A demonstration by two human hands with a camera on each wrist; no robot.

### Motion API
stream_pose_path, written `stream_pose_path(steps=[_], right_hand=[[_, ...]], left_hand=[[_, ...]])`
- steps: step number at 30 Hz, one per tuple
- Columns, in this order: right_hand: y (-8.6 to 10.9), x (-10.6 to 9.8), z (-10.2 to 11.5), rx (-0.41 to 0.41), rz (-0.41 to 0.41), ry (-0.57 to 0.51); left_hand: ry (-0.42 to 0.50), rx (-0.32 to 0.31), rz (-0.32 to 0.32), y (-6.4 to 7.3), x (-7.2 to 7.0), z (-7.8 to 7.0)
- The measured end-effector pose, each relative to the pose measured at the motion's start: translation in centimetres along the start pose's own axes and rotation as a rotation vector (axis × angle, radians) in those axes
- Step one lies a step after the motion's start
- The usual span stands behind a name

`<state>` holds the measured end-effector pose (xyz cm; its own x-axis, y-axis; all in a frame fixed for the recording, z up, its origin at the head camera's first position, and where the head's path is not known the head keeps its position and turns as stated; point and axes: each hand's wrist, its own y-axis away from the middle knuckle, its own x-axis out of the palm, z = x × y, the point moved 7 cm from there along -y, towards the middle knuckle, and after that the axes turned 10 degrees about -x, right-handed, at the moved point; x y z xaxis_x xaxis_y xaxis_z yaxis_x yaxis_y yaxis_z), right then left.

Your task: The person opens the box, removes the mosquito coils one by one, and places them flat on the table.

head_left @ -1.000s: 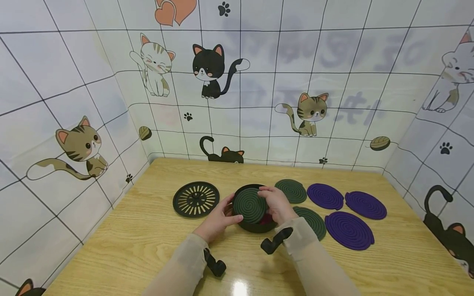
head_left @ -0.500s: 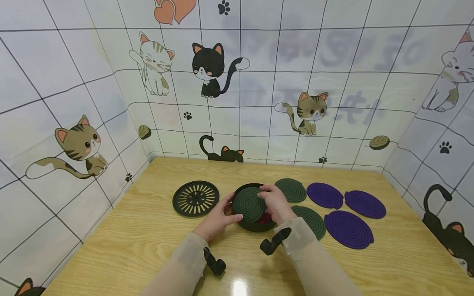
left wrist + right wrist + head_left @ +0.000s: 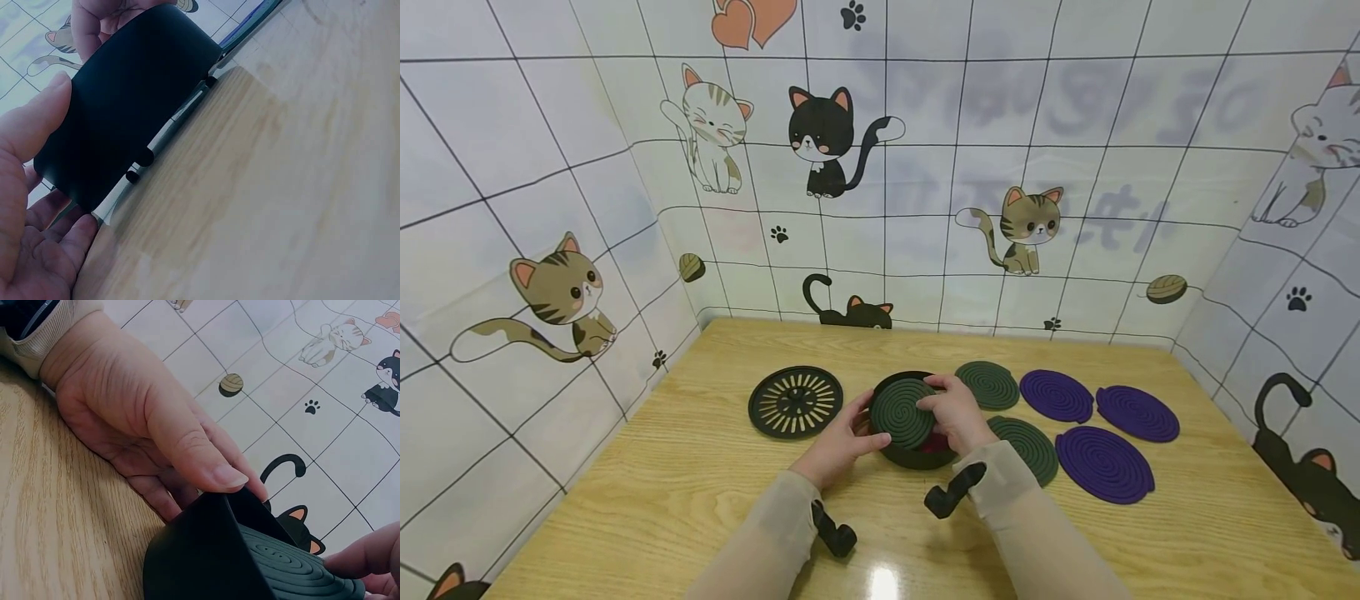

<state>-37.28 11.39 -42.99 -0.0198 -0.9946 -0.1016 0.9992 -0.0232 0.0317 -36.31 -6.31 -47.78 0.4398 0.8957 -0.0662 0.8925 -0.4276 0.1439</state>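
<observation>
A round black mosquito coil holder (image 3: pixel 917 459) stands on the table. My left hand (image 3: pixel 842 443) holds its left side; in the right wrist view, the left thumb (image 3: pixel 209 464) lies over the rim. A green mosquito coil (image 3: pixel 898 417) leans tilted in the holder's mouth, its right part raised. My right hand (image 3: pixel 961 417) pinches that coil near its right edge, with fingers (image 3: pixel 369 553) also showing in the right wrist view. Something dark red (image 3: pixel 935 443) shows inside below the coil. From the left wrist, the holder's dark wall (image 3: pixel 125 100) hides its contents.
The slotted black lid (image 3: pixel 760 421) lies to the left. On the right lie two green coils (image 3: pixel 987 385) and three purple coils (image 3: pixel 1105 465), flat on the wooden table (image 3: pixel 700 500). Cat-patterned walls (image 3: pixel 917 250) enclose the table's back and sides.
The right hand's fingers have shifted slightly inward over the green coil's right part. The left hand and the holder stay in nearly the same place.
</observation>
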Motion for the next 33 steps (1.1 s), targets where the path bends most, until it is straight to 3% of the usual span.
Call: stream_pose_path(steps=[19, 33], right_hand=[[-0.1, -0.7, 0.2, -0.036, -0.026, -0.036], [-0.2, -2.0, 0.3, -0.019, -0.056, -0.233]], left_hand=[[-0.016, 0.002, 0.014, -0.5, -0.2, 0.2], [-0.005, 0.009, 0.012, -0.7, -0.2, 0.4]])
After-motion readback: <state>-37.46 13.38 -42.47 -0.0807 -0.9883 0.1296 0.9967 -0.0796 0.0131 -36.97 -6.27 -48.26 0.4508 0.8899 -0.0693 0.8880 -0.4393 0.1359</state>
